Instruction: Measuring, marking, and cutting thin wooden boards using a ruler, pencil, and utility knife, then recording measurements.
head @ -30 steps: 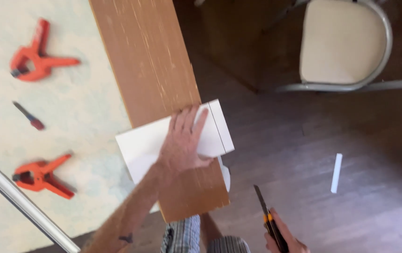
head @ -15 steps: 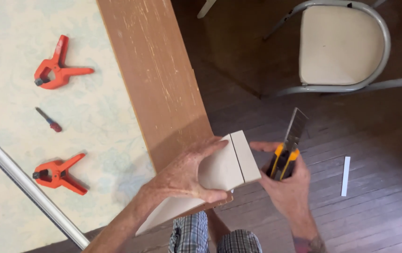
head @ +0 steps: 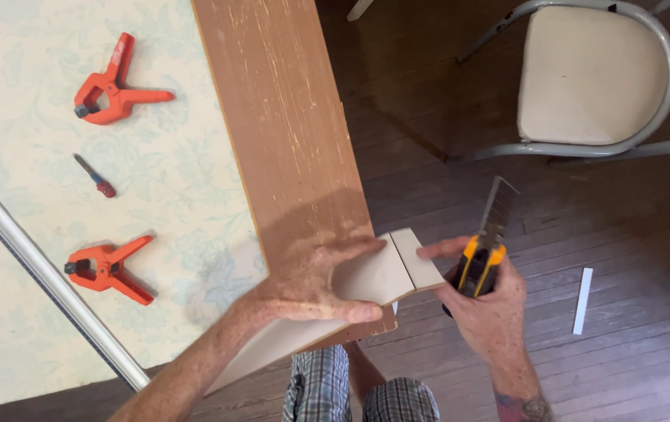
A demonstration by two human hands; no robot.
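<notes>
- Head view: left hand (head: pixel 311 285), closed around a pale board (head: pixel 374 277), fingers on top and thumb beneath, over the near end of a brown plank (head: pixel 288 141).
- Right hand (head: pixel 487 301), clasping a yellow-and-black utility knife (head: pixel 485 250), blade up; forefinger apparently touching the board's scored end.
- Counter (head: pixel 186 195), left: two orange clamps (head: pixel 112 86) (head: pixel 108 267), metal rod (head: pixel 38 270).

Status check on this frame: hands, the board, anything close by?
Left hand grips pale scored board. Right hand holds orange-and-black utility knife, blade out. Brown wooden plank beneath.
</notes>
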